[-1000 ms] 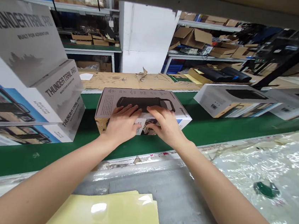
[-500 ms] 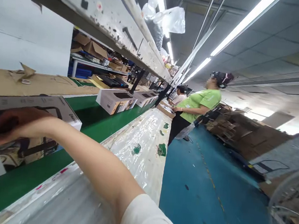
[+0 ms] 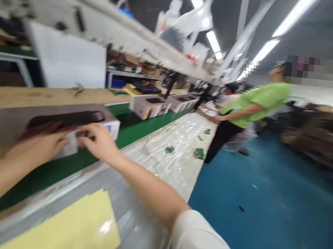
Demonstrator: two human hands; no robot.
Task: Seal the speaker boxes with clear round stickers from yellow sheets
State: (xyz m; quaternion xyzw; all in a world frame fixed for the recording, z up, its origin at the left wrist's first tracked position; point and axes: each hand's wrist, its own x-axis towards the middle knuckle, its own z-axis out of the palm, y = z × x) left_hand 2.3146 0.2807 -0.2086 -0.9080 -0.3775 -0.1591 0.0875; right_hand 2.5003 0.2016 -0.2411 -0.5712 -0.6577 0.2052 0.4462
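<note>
A printed product box point(image 3: 57, 115) lies on the green belt point(image 3: 127, 126) at the left, its dark picture facing up and forward. My left hand point(image 3: 41, 145) is at the front of this box, its fingers smeared by motion. Close to the box's right end, my right hand point(image 3: 101, 141) has its fingers and thumb bent around the front upper edge. A white patch point(image 3: 70, 144) shows between the two hands; whether it is a label or a loose sheet I cannot tell.
More printed boxes point(image 3: 149, 106) stand farther along the belt. Yellow sheets point(image 3: 75, 226) lie on the plastic-covered ledge point(image 3: 178, 153) in front of me. A shelf beam point(image 3: 120, 28) runs overhead. A person in a green shirt point(image 3: 254, 104) stands at the ledge's far end.
My view has swung left and down. Both hands now show at the box, the right hand at its right front edge. The box appears turned, and the yellow sheets have come into view.
</note>
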